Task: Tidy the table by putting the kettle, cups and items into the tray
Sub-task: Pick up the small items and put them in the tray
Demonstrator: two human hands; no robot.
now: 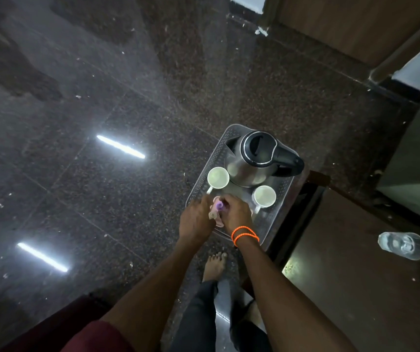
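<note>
A clear perforated tray [281, 196] holds a steel kettle [251, 158] with a black lid and handle at its far end. Two white cups stand in it, one at the left [218, 177] and one at the right [264, 196]. At the tray's near left part both my hands meet over a small bundle of pale packets with a purple piece [218, 208]. My left hand [196, 219] and my right hand [235, 214], with orange bands at the wrist, both have fingers closed on the bundle. The tray's near edge is hidden by my hands.
A clear plastic bottle [402, 245] lies on the dark wooden table [343, 250] at the right. The tray juts past the table's left corner over the speckled stone floor [102, 174]. My bare foot [214, 265] stands below. A grey seat [414, 174] is at the far right.
</note>
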